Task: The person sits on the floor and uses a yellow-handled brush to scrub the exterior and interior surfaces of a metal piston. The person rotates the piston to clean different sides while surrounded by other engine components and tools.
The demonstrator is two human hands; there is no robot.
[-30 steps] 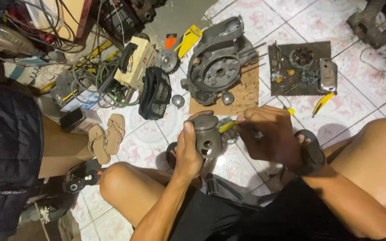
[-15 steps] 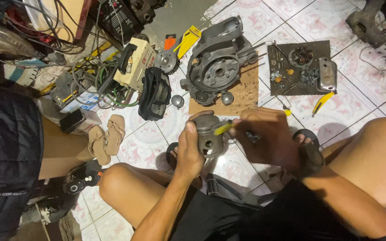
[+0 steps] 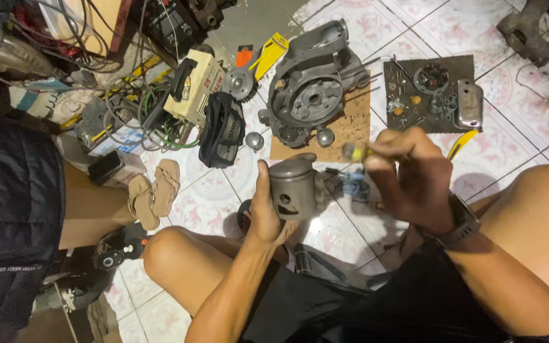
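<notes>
Plainly, seen from where I stood:
Left hand: the left hand (image 3: pixel 267 206) was wrapped around a grey metal piston (image 3: pixel 293 188), thumb up its near side and a fingertip over the crown, gripping it upright above the tiled floor (image 3: pixel 211 203).
Piston: it sat at the middle of the scene, a round hole showing in its skirt.
Right hand: the right hand (image 3: pixel 411 178), blurred, was at three o'clock from the piston and apart from it, fingers pinched on a small yellow-handled tool (image 3: pixel 354 151).
Wrist: a dark watch (image 3: pixel 464 223) sat on that arm.
Twelve o'clock: a grey engine casing (image 3: pixel 312 95) lay on a brown board (image 3: pixel 351 127).
Two o'clock: a dark mat (image 3: pixel 408 121) carried small metal parts.
Nine o'clock: a pair of tan sandals (image 3: pixel 152 190) lay on the tiles.
</notes>
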